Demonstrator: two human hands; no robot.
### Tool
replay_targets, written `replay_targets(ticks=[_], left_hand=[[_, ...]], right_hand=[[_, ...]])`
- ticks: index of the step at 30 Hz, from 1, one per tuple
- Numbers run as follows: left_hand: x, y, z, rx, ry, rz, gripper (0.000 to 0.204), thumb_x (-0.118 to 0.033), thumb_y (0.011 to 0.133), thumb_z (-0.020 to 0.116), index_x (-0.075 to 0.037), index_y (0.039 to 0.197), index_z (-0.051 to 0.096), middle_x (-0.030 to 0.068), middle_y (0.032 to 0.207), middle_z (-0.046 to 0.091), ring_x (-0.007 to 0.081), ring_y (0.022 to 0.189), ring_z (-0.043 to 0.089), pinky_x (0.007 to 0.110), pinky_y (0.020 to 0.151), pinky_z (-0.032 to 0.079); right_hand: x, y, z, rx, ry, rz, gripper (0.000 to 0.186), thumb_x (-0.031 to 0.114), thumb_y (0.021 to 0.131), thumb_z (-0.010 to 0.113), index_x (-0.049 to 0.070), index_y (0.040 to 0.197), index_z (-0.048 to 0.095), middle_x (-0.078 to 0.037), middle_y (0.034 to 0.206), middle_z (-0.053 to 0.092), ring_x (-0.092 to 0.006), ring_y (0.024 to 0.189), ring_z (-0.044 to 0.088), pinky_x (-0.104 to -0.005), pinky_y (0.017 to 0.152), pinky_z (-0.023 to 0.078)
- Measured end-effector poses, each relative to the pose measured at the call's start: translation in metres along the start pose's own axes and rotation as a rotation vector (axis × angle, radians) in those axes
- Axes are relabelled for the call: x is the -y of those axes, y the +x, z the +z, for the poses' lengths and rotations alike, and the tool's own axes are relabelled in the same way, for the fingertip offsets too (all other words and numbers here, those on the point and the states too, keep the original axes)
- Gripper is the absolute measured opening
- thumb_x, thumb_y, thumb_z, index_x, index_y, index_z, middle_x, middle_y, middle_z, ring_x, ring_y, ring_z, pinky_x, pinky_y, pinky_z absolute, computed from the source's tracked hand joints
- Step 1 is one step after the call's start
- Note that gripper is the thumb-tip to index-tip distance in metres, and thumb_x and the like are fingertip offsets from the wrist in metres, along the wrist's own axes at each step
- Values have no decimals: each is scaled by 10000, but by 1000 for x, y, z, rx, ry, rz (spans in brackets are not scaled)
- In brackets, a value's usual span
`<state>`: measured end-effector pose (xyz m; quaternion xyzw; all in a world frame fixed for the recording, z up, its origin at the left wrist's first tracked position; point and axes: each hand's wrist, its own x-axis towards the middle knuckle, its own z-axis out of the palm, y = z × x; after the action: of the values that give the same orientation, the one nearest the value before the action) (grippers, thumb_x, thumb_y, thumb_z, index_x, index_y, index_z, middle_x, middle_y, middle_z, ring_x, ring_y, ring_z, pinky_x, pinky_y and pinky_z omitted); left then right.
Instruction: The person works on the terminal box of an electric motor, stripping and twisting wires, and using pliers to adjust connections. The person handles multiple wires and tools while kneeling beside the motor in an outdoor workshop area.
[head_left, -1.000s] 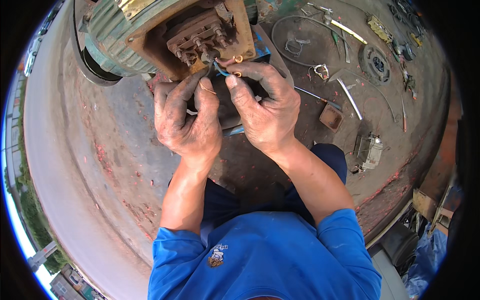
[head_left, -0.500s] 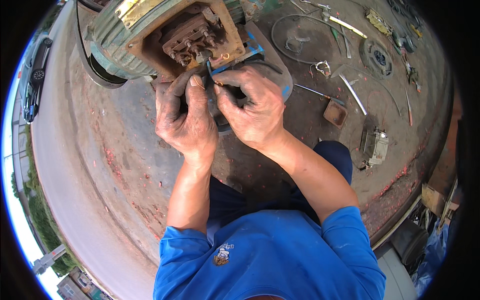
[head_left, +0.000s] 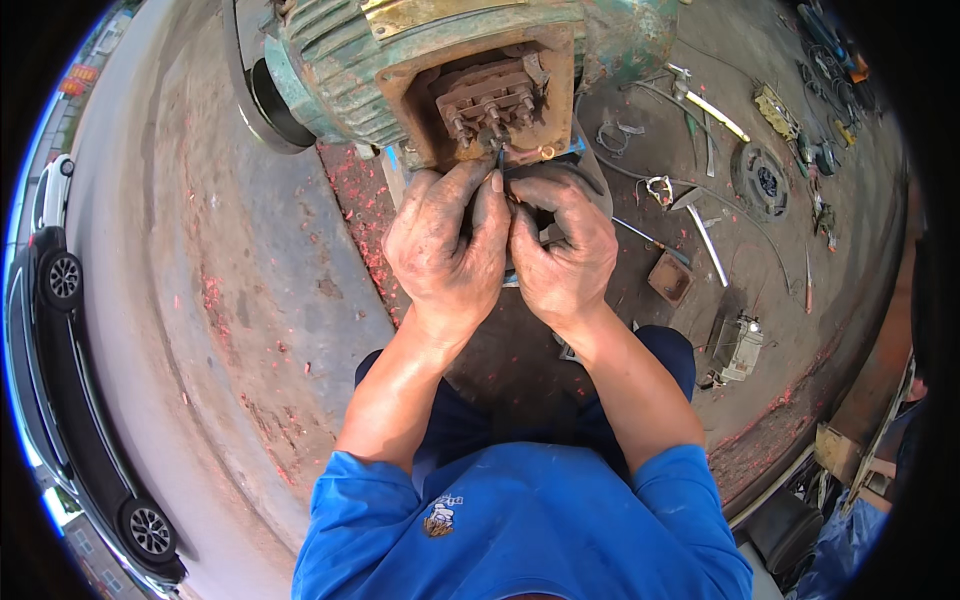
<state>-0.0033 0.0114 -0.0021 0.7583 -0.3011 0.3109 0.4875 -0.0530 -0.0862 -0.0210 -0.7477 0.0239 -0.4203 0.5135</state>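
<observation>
A green, finned electric motor (head_left: 335, 75) lies before me with its square terminal box (head_left: 412, 115) uncovered. Inside the box sits a rusty terminal block (head_left: 485, 95) with several studs. A thin dark wire (head_left: 500, 158) comes down from the box to my fingertips. My left hand (head_left: 440, 245) is closed in a thumb-and-finger pinch on that wire, just below the box's lower edge. Close beside it, my right hand (head_left: 568, 250) is curled in a pinch at the wire's lower part. Blackened fingers hide the wire's end. A ring-shaped copper-coloured lug (head_left: 547, 153) shows at the box's lower right.
Left of the motor stands a pulley wheel (head_left: 283, 118). On the ground to the right are a hammer (head_left: 715, 115), a screwdriver (head_left: 652, 242), a rusty square tray (head_left: 670, 278), a round slotted part (head_left: 762, 182) and a clear box-like device (head_left: 738, 348). Cars (head_left: 85, 400) stand on the road at left.
The view has turned, so the motor and both hands appear farther right. Both hands stay pinched at the wire under the terminal box, with the fingertips now nearer each other.
</observation>
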Motion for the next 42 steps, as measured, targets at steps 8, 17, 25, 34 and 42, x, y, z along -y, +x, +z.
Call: replay_targets(ticks=[8,17,25,34,42], left_hand=[[20,-6,1,0,-63,97,219,31,681,737,-32,878,664,87,687,599,232,537,566,335,481,463],[20,-8,-8,107,-116,109,191,24,747,713,3,922,639,127,762,645,246,622,613,335,550,501],[20,-10,-16,184,-90,103,168,12,821,674,22,977,612,159,808,648,252,685,628,340,609,520],[22,-14,-13,145,-75,114,139,-78,873,673,1,966,607,151,816,650,237,661,616,330,590,512],[22,-12,-5,95,-137,138,230,-17,702,735,-23,918,656,82,746,624,231,580,603,334,496,488]], right_hand=[[4,3,-4,-59,304,261,298,99,836,747,-4,1079,611,-95,1003,709,-104,719,613,-253,655,500],[-2,3,-2,17,-67,-102,219,-19,773,746,31,969,662,-107,878,675,-228,739,641,-315,632,500],[-4,2,0,23,-60,-153,253,14,741,763,45,977,677,-77,868,657,-234,726,615,-332,619,485],[-5,2,-2,-4,-32,-117,270,14,722,764,51,969,661,-78,874,659,-249,716,609,-351,620,471],[0,-7,-7,30,-107,53,138,31,868,690,19,984,614,-138,865,652,-264,751,644,-336,660,507]])
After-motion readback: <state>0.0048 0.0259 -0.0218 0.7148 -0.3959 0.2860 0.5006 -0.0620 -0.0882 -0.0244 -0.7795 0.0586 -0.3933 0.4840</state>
